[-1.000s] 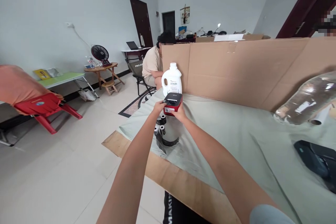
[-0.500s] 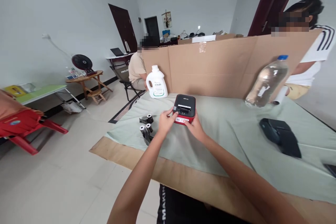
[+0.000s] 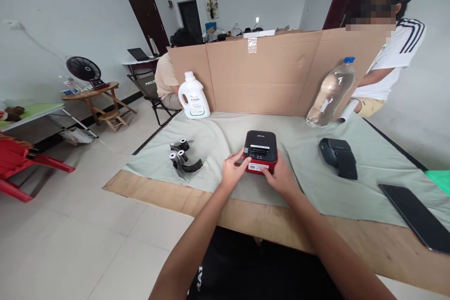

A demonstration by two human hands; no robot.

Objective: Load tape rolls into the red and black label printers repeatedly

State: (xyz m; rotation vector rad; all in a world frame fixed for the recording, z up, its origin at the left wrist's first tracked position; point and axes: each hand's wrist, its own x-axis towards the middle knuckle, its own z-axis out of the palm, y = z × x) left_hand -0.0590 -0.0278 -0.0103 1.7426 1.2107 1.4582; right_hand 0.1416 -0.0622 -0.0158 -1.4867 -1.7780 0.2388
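Observation:
A small black and red label printer [image 3: 260, 145] is between my two hands, over the green cloth. My left hand [image 3: 235, 167] grips its left front corner, with the thumb on the front edge. On the other side my right hand [image 3: 280, 172] is closed round the right front corner, its thumb against the white sticker on the front. Whether the printer's base touches the cloth I cannot tell. To the left lie several small black rolls with white cores [image 3: 182, 155], one with a loose strip trailing.
A cardboard panel [image 3: 260, 79] stands along the back. Before it are a white jug [image 3: 193, 98] and a clear bottle with a blue cap [image 3: 332, 93]. At right lie a dark strapped object [image 3: 339, 155] and a black phone [image 3: 416, 215]. Two people sit beyond the panel.
My view has turned, so the surroundings shift left in it. Both hands and the printer have moved rightward relative to the rolls, still together. The phone now shows more fully.

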